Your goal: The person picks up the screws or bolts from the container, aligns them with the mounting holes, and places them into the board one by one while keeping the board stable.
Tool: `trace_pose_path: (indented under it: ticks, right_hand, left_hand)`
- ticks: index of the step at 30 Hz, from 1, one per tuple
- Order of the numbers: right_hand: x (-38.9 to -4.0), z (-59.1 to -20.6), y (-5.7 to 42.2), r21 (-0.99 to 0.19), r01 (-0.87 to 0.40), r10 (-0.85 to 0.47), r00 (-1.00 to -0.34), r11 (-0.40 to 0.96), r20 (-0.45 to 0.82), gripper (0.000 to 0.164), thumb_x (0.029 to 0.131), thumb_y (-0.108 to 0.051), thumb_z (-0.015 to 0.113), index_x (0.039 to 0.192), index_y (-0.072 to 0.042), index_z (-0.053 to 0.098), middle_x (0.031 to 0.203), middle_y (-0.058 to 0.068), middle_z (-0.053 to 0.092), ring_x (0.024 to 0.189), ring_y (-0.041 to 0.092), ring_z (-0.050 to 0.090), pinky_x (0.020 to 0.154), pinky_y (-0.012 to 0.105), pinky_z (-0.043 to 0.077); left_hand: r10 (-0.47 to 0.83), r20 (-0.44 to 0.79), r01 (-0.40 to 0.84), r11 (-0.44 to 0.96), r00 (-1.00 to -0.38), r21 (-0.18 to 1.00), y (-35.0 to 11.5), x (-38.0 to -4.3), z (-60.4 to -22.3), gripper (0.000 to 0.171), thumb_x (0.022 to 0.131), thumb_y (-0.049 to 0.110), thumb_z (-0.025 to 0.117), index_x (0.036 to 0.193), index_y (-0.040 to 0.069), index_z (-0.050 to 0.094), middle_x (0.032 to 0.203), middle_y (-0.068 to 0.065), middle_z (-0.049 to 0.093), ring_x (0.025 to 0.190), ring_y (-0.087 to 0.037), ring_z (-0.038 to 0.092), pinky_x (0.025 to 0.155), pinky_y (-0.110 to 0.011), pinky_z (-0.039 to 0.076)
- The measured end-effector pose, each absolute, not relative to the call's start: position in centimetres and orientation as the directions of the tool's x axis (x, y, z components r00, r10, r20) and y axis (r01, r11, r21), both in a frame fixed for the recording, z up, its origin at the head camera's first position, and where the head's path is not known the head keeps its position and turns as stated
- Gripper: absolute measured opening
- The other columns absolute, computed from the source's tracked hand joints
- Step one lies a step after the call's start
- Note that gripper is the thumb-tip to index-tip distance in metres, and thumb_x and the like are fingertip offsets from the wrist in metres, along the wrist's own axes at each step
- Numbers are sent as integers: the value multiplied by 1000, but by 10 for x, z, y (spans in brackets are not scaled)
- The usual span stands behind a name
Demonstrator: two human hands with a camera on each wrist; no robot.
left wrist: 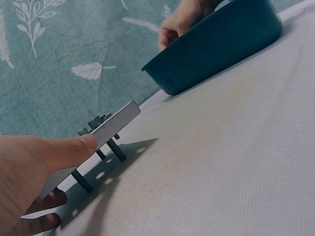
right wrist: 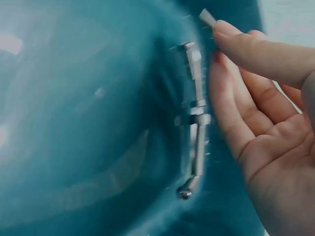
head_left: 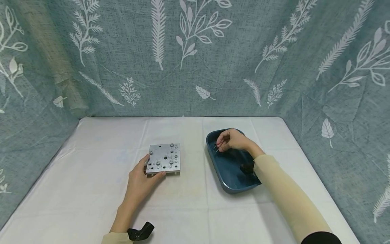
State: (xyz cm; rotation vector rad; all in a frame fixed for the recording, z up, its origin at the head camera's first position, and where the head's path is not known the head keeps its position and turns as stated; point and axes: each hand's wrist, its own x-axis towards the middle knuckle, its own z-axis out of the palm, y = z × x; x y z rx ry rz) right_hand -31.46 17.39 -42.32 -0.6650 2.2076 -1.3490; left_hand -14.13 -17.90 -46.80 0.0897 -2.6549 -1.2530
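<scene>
The left hand (head_left: pixel 138 179) grips the plate (head_left: pixel 158 155) by its near-left corner, bolts (left wrist: pixel 117 150) pointing down. The right hand (head_left: pixel 234 139) pinches 1 screw (right wrist: pixel 207 17); in the tray (head_left: pixel 231 178), loose screws (right wrist: pixel 199 147) lie lengthwise.

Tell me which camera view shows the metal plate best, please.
The head view, because the metal plate shows its top face there, with holes and screw heads. The left wrist view shows it edge-on, partly behind the left hand, with screws protruding below. The right wrist view does not show it.
</scene>
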Motion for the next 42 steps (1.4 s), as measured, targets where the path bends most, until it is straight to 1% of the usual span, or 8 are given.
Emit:
trace_pose_path:
  ticks: [4, 8, 16, 26, 30, 33, 36, 42]
  right_hand:
    - [-311, -414, 174, -932, -145, -568, -820, 331, -74, 20, 80, 12, 74, 100, 9, 69, 100, 28, 68, 85, 29, 70, 79, 43, 56]
    - [-306, -409, 170, -950, -138, -526, -850, 279, -31, 20, 81, 9, 75, 100, 7, 70, 102, 28, 68, 87, 27, 70, 81, 42, 56]
    - [-292, -398, 154, -969, -126, -505, -863, 214, 0, 21, 82, -1, 79, 102, 2, 71, 97, 16, 71, 88, 29, 69, 84, 58, 50]
    - [-276, -382, 120, -995, -85, -546, -836, 45, 46, 16, 85, 2, 75, 100, -1, 72, 105, 20, 69, 96, 29, 67, 89, 49, 51]
    - [-265, -383, 99, -996, -82, -542, -837, -15, 77, 16, 86, 6, 72, 99, -1, 73, 104, 21, 69, 100, 35, 65, 87, 43, 53]
    - [-253, -384, 81, -995, -75, -504, -858, -61, 96, 15, 86, 7, 71, 100, 1, 72, 103, 18, 70, 102, 40, 63, 88, 41, 53]
    - [-240, -388, 62, -994, -81, -452, -886, -73, 106, 14, 87, 6, 70, 99, 1, 73, 102, 14, 71, 99, 36, 64, 87, 39, 53]
    - [-223, -402, 31, -997, -62, -371, -926, -53, 77, 14, 86, 10, 70, 97, 2, 72, 101, 16, 71, 89, 23, 67, 81, 34, 55]
  left_hand:
    - [-142, 162, 35, 639, -976, 768, -179, -141, -467, 92, 80, 29, 84, 149, -4, 33, 143, -28, 44, 128, -41, 46, 103, -51, 38]
    - [-142, 162, 35, 638, -976, 769, -178, -141, -467, 91, 80, 28, 84, 149, -4, 33, 143, -27, 44, 128, -40, 46, 103, -51, 38]
    - [-140, 160, 34, 637, -977, 770, -178, -141, -469, 91, 81, 27, 84, 149, -4, 33, 143, -27, 43, 128, -40, 45, 104, -51, 38]
    - [-137, 175, 48, 638, -975, 769, -178, -141, -470, 91, 81, 28, 84, 149, -4, 33, 142, -29, 45, 125, -41, 48, 100, -51, 41]
    - [-141, 170, 42, 638, -975, 768, -178, -140, -470, 91, 80, 28, 84, 149, -4, 33, 142, -28, 45, 125, -41, 48, 100, -51, 41]
    - [-142, 173, 44, 639, -975, 768, -178, -140, -470, 91, 80, 28, 85, 149, -4, 34, 141, -28, 46, 123, -40, 49, 99, -51, 42]
    - [-140, 180, 50, 639, -974, 768, -179, -140, -470, 91, 80, 28, 84, 148, -5, 33, 140, -28, 47, 121, -40, 51, 97, -51, 43]
    - [-133, 168, 49, 628, -977, 777, -179, -141, -471, 91, 82, 31, 83, 149, -5, 33, 142, -28, 44, 126, -40, 47, 100, -52, 40]
